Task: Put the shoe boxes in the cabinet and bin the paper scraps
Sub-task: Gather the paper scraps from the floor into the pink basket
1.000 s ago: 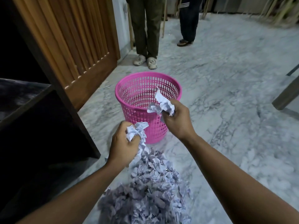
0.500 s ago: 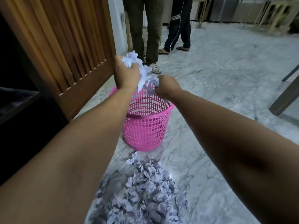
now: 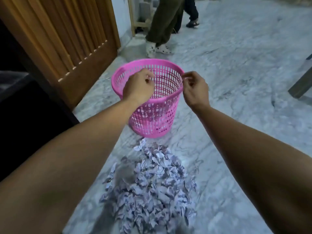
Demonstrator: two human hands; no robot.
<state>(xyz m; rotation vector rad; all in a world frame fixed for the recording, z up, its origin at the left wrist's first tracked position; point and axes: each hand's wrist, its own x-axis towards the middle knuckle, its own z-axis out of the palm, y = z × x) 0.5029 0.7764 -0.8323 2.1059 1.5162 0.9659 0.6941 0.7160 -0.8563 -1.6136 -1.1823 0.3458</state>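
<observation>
A pink mesh bin (image 3: 162, 115) stands on the marble floor ahead of me. My left hand (image 3: 137, 87) hovers over its near left rim, fingers curled loosely, holding nothing. At the bin's right rim my right hand (image 3: 194, 89) hangs with fingers loosely bent and also holds nothing. A heap of crumpled white paper scraps (image 3: 150, 188) lies on the floor just in front of the bin, between my forearms. No shoe boxes are in view.
A dark open cabinet (image 3: 25, 107) with a slatted wooden door (image 3: 67, 39) stands at the left. Two people's legs (image 3: 162, 27) are on the floor beyond the bin. A grey furniture leg (image 3: 300, 83) juts in at the right edge.
Both hands held paper scraps and raised them over the bin; now both are without paper and lower at the rim. The camera has tilted down.
</observation>
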